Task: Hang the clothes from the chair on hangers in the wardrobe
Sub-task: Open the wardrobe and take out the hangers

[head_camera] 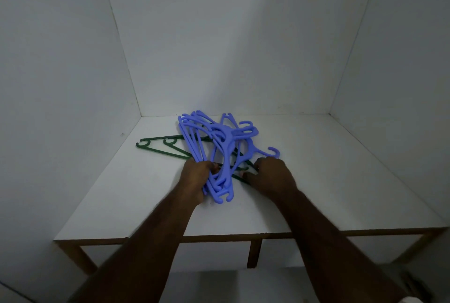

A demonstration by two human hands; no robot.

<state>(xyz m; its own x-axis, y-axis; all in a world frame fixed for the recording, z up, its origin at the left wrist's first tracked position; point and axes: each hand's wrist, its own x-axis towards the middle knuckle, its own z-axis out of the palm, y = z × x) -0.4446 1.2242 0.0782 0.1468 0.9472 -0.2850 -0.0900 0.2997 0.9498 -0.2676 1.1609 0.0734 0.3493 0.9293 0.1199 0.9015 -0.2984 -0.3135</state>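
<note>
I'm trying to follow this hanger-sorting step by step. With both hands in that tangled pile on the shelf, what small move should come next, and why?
Probably lift the blue hangers slightly with the left hand, which grips the bundle's near ends, while the right hand holds down the green hangers. The two colours lie interlocked on the white shelf, so a small lift should free the blue bundle.

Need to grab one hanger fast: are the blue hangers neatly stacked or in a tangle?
Tangled. The blue hangers lie heaped on the shelf, hooks pointing different ways, over green hangers; the left hand grips several.
</note>
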